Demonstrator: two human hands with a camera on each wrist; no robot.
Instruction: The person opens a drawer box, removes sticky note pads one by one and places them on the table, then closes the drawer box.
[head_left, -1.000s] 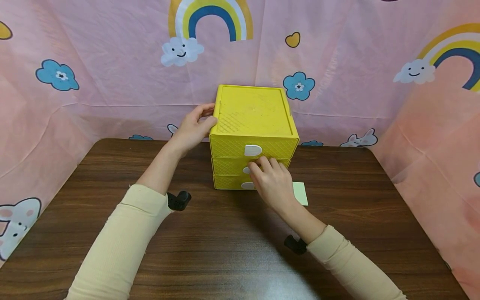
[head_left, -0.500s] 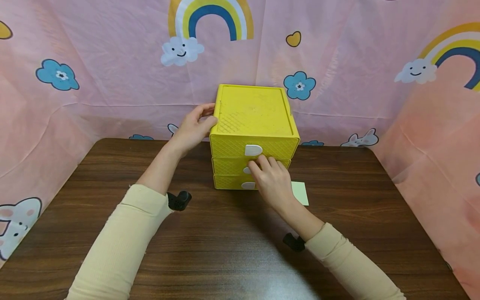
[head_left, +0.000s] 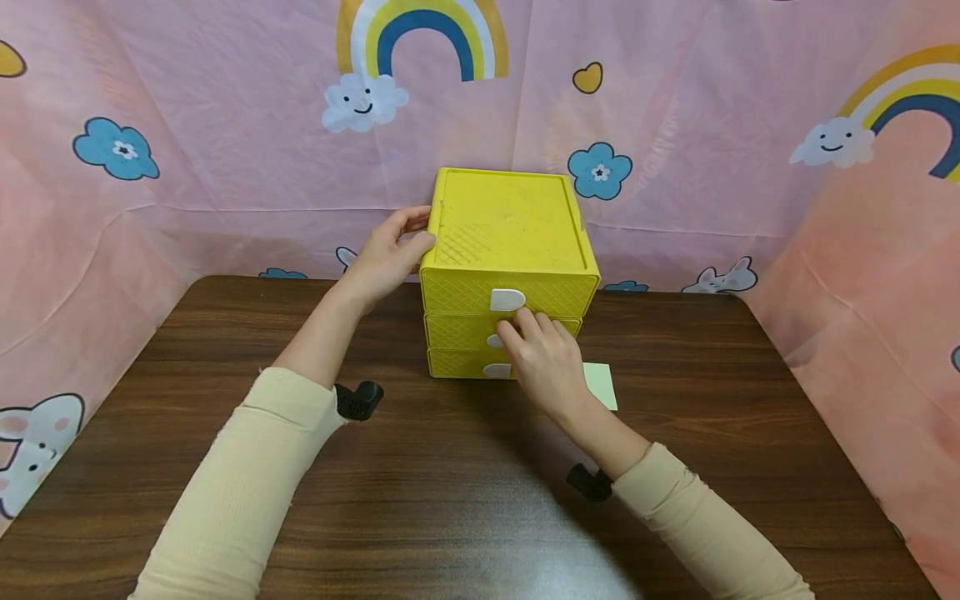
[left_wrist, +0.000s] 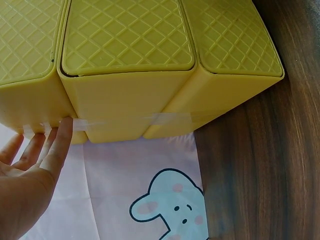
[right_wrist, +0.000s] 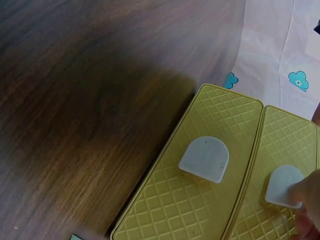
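Note:
A yellow three-drawer box (head_left: 510,218) stands at the far middle of the table, every drawer pushed in. My left hand (head_left: 384,260) rests against its left side near the top, thumb at the upper edge. In the left wrist view, straight fingertips (left_wrist: 61,137) touch the yellow side wall close to a strip of clear tape (left_wrist: 172,118). My right hand (head_left: 551,367) is at the drawer fronts. It pinches the white handle (right_wrist: 281,184) of the middle drawer with thumb and finger. The top handle (head_left: 507,300) and bottom handle (right_wrist: 206,156) are untouched.
A pale green paper note (head_left: 602,387) lies on the dark wooden table (head_left: 420,500), just right of the box and partly behind my right wrist. A pink patterned cloth (head_left: 247,125) hangs close behind the box and along both sides of the table.

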